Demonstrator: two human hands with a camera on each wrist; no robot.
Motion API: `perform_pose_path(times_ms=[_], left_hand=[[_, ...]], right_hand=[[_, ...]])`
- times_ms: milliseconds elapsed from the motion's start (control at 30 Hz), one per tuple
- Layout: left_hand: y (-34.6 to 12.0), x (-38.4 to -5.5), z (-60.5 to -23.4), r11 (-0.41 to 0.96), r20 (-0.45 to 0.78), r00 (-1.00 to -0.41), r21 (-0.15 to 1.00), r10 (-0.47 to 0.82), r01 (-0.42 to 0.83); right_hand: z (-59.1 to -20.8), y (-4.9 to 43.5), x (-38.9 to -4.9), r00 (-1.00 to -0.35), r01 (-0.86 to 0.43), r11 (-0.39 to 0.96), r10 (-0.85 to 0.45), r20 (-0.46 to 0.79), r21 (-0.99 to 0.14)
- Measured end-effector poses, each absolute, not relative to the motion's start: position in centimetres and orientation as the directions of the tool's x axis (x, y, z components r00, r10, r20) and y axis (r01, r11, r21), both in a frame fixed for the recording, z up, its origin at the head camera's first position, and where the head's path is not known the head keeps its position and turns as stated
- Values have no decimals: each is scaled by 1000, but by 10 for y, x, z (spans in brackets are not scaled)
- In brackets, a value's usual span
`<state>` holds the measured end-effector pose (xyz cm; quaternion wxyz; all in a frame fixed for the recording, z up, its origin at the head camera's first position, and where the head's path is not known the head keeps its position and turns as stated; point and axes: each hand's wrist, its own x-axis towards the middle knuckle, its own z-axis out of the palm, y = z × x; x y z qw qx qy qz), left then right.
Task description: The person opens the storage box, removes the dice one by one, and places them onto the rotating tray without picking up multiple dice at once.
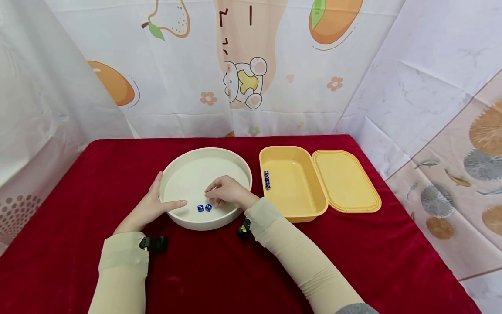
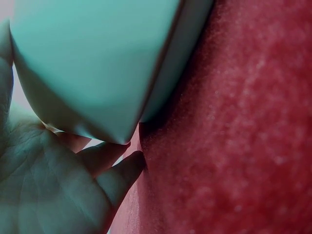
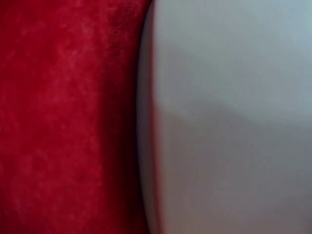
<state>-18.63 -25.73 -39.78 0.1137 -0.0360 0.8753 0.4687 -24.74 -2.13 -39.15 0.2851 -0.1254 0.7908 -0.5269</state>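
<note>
A round white tray [image 1: 188, 174] with a low wall stands on the red cloth. My left hand [image 1: 150, 207] rests at its left front, the thumb straight over the rim and the fingers spread along the outer wall. In the left wrist view, fingers [image 2: 119, 175] touch the outside of the tray. Two blue dice [image 1: 201, 208] with white pips lie on the tray floor near the front. Just right of them my right hand [image 1: 227, 192] reaches in, fingertips bent downward; whether they hold anything is hidden. The right wrist view shows only tray wall [image 3: 234, 146] and cloth.
Right of the tray stands a yellow rectangular box [image 1: 298, 187], with several blue dice [image 1: 267, 179] in a row along its left wall. Its yellow lid [image 1: 345, 181] lies flat beside it. A patterned curtain [image 1: 180, 91] hangs behind the table.
</note>
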Motion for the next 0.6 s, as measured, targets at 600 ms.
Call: perform_pose_path(times_ms=[600], left_hand=[[-257,-186,-397,557,-229,-972,815,51,-163]], right_hand=[[-392,-23,-247,-830,71,473,-461,-315,-878]])
